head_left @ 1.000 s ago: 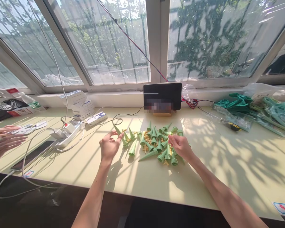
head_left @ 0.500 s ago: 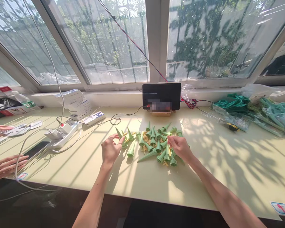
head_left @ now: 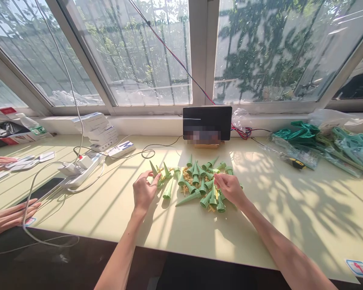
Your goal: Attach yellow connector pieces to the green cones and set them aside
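My left hand is at the left end of a heap of green plastic cones, with thumb and fingers curled around a green cone that points upward. A single cone lies just right of that hand. Over the right side of the heap, my right hand is closed in a pinch; what it holds, if anything, is hidden by the fingers. More green cones lie in the middle, pointing various ways. Small yellow pieces are scattered among and under them.
A tablet stands behind the heap. To the left are a power strip, cables, white boxes, a phone and another person's hands. Green bagged items and a black-yellow object lie right.
The view has shifted slightly. Both my hands stay at about the same places by the cones. The other person's nearer hand has moved a little onto the phone.
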A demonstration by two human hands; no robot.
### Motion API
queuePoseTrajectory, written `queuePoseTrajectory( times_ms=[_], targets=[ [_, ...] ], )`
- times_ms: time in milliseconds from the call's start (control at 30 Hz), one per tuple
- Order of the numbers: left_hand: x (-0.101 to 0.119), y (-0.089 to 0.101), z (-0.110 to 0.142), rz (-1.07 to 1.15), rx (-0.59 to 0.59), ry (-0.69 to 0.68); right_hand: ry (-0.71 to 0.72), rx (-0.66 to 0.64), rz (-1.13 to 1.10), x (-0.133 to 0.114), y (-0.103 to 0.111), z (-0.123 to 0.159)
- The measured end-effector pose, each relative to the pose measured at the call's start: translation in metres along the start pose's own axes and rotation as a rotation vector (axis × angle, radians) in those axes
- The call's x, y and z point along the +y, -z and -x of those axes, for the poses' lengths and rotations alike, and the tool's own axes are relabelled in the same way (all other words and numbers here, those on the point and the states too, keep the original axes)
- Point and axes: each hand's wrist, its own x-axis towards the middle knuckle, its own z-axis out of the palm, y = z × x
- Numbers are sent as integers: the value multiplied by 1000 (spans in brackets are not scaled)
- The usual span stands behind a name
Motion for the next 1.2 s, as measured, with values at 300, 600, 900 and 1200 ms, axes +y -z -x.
queuePoseTrajectory(
  times_ms=[300, 600, 900, 1200],
  targets=[
    [1, 3, 4, 132, -43, 28, -5, 18, 10, 2, -1, 1],
    [7, 23, 7, 65, 130, 10, -11, 22, -10, 2, 0, 1],
    [30, 21, 36, -96, -351, 18, 16, 36, 21, 4, -1, 0],
    [25, 5, 47, -174, -432, 106, 76, 40, 49, 3, -1, 0]
  ],
)
